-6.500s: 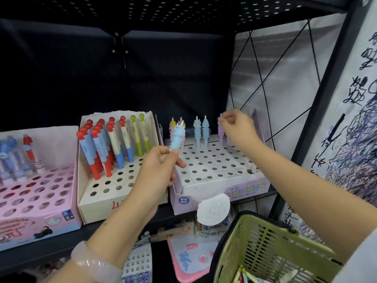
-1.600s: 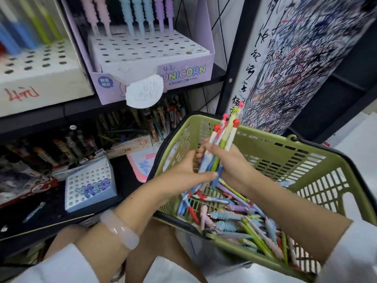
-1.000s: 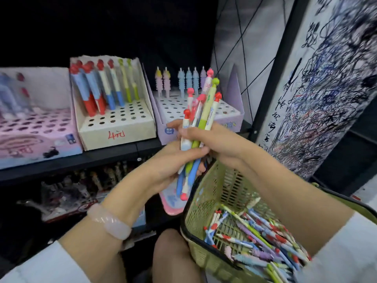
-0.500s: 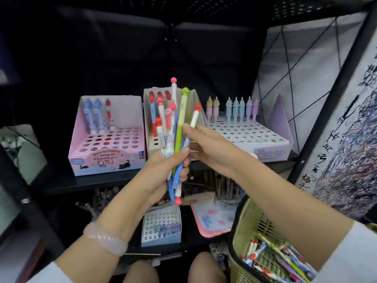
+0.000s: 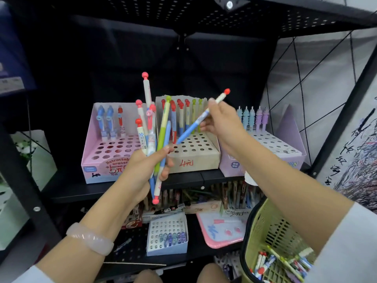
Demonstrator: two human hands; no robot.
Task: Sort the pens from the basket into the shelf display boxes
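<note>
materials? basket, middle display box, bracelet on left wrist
Basket: moulded plastic by the look, matte olive green, with slotted lattice walls and a dark rim.
Middle box: uncoated cardboard, beige and dull, with a ragged back edge, punched holes and a handwritten red price.
Bracelet: translucent pale pink and glossy; jade-like stone, glass or resin, can't tell which.

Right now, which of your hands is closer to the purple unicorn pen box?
Right. The right hand, pinching one pen, is just left of the purple box; the left hand holds its bunch before the pink box.
</note>
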